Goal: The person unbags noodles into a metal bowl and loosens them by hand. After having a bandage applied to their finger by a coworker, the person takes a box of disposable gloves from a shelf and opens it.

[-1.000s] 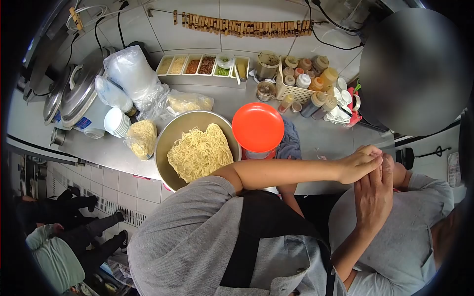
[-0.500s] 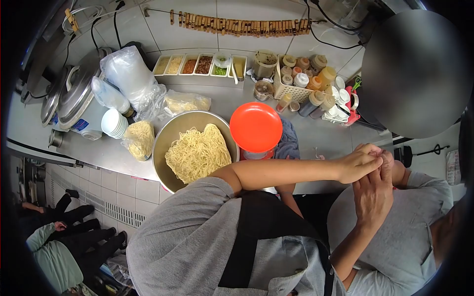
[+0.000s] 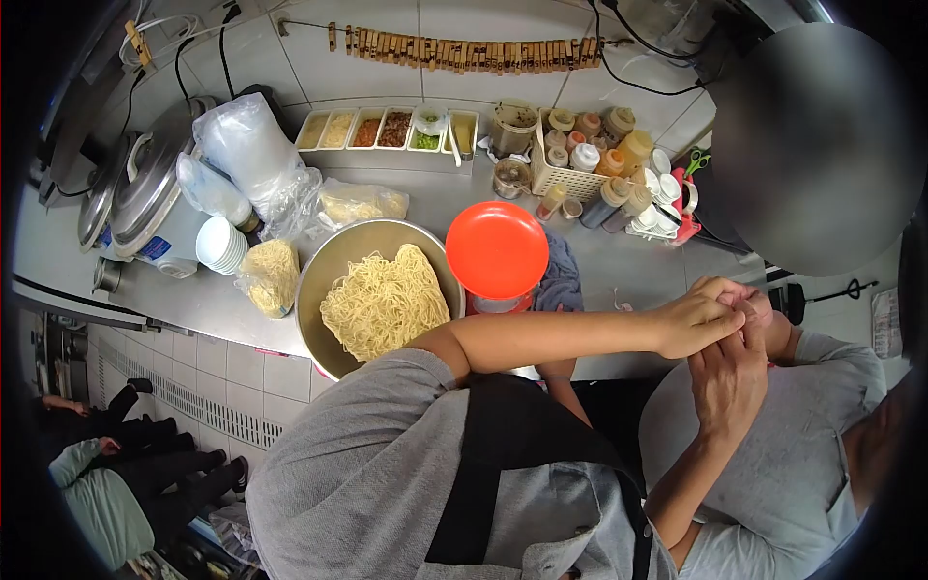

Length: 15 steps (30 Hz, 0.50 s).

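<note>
While the left hand and right hand meet against a co-worker's hand at the right of the frame, fingers together but clamping impossible to tell, that warm, pliant hand probably suits light support beneath its palm.

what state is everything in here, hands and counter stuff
left hand, fingers bent, touching the right
right hand, raised, back showing
big bowl, uncovered, noodles inside
noodles, heaped, loose
red plate, bare
towel, crumpled
white cups, stacked
big pot lid, on
pegs, hanging in a row
bottle basket, full of bottles
</note>
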Tool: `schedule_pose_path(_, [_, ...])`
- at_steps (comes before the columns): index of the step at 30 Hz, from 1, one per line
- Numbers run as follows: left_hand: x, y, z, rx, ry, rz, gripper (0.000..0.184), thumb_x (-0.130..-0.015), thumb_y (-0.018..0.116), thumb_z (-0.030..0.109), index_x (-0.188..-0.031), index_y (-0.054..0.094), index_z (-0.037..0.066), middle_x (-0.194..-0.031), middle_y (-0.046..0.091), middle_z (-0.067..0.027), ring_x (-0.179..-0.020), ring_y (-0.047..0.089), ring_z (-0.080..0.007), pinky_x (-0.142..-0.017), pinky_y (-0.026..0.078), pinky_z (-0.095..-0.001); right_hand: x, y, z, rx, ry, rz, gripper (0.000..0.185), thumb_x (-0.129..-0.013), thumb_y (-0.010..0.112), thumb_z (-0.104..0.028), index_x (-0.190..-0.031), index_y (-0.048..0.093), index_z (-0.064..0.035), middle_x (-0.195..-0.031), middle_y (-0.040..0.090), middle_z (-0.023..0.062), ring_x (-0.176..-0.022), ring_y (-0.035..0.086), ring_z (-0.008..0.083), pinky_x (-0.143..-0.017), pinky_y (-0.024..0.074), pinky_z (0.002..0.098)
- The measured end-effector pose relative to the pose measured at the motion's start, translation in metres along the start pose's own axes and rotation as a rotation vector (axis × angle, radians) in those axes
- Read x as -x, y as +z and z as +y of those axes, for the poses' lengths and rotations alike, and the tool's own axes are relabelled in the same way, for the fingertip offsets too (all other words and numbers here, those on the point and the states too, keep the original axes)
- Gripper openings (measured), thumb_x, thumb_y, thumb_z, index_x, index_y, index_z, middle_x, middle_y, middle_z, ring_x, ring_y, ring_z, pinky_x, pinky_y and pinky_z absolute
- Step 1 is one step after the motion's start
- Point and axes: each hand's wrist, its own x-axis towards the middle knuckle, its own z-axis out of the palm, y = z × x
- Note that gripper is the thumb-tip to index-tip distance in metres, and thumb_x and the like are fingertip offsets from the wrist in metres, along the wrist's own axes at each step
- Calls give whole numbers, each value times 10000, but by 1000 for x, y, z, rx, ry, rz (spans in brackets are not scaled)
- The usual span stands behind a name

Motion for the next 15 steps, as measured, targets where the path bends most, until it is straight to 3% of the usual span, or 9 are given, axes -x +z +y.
schedule_pose_path(2, [-1,-1,0,-23,36,-19,539,-982,305,407,-1039,637,-14,-1253,477,-233,-1268,312,-356,-1046,228,-448,3,7,1,-33,51,62,298,-975,318,-137,-1231,427,-30,-1083,555,101,-980,546,162,-876,430,235])
schedule_pose_path(4, [-1,-1,-1,-29,42,-24,520,-975,329,407,-984,647,-3,-1264,438,-225,-1223,331,-355,-1031,238,-449,14,51,10,346,-151,79,280,-965,315,-102,-1192,449,-9,-1016,573,98,-926,563,149,-842,445,214])
schedule_pose_path(5, [0,-1,-2,-36,47,-27,505,-968,352,407,-929,658,7,-1276,398,-217,-1178,349,-355,-1017,247,-450,13,45,8,346,-152,80,280,-965,315,-102,-1192,449,-9,-1016,573,98,-926,563,149,-842,445,214])
schedule_pose_path(9, [0,-2,-1,-73,85,-37,521,-959,362,442,-925,661,17,-1251,401,-214,-1164,335,-363,-1016,241,-459,-5,-14,-4,63,53,118,249,-894,450,-93,-1099,561,-6,-1017,616,57,-1049,541,182,-946,398,257])
schedule_pose_path(11, [0,-1,0,-90,138,29,520,-958,350,444,-1010,654,25,-1219,471,-203,-1207,340,-347,-1012,236,-450,-6,-23,-5,-9,102,128,241,-877,483,-91,-1076,589,-5,-1018,627,47,-1080,535,190,-973,386,268])
schedule_pose_path(15, [0,0,-3,-78,122,4,519,-955,355,446,-991,657,25,-1218,460,-203,-1195,335,-361,-1011,235,-453,6,24,0,57,-10,-264,316,-962,355,-112,-1254,435,-22,-1128,560,79,-1084,525,148,-959,396,242])
